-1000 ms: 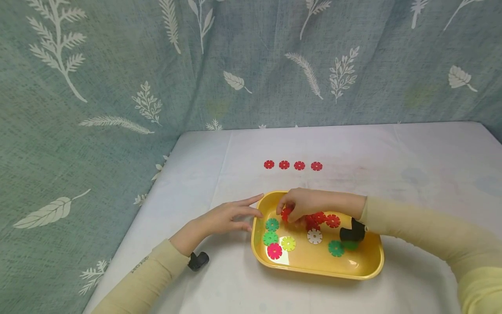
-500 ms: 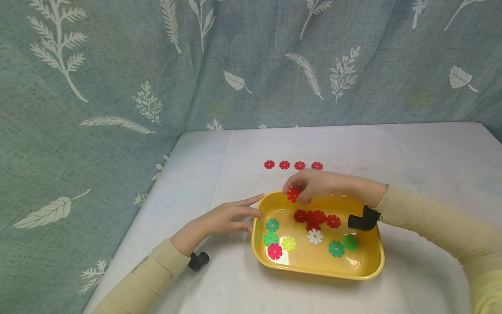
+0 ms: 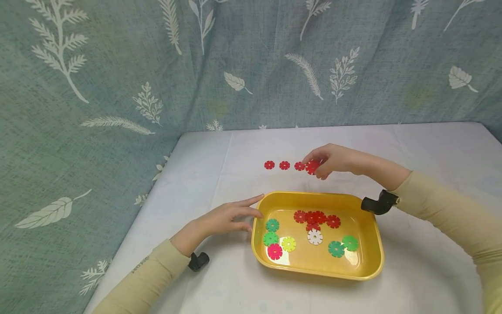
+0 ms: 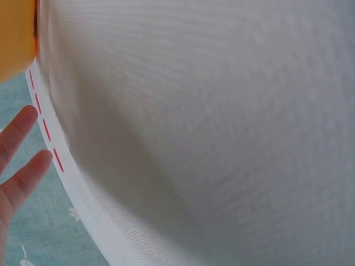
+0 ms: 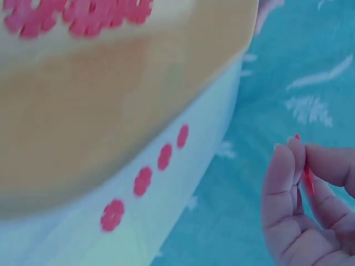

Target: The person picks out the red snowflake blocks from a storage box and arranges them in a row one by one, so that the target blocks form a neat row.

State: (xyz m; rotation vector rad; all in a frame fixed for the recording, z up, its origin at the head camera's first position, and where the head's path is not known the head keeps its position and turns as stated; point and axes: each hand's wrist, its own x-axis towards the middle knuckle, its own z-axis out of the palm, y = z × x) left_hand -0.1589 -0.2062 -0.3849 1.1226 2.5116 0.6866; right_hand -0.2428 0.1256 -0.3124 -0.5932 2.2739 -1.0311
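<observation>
My right hand [image 3: 331, 158] pinches a red notched plastic disc [image 3: 312, 167] between thumb and fingertips, above the table beyond the tray. The right wrist view shows that disc [image 5: 309, 178] edge-on in the pinch. Just left of the hand lie flat red discs in a row, the leftmost disc [image 3: 269, 165] farthest away; the held disc and hand cover the row's right end. My left hand [image 3: 227, 217] is at the left rim of a yellow tray [image 3: 317, 272], fingers extended; whether they all touch it is unclear. In the left wrist view its spread fingers [image 4: 25, 174] show.
Inside the tray are a cluster of red discs [image 3: 319, 217], a white disc [image 3: 315, 237], a yellow disc [image 3: 289, 244], a pink disc [image 3: 275, 251] and several green discs [image 3: 350, 243]. A patterned curtain [image 3: 251, 65] hangs behind the white-covered table [image 3: 423, 174].
My right hand has picked a red disc out of the tray, lifted it over the far rim and carried it away and rightward to the row. The left hand has stayed put.
</observation>
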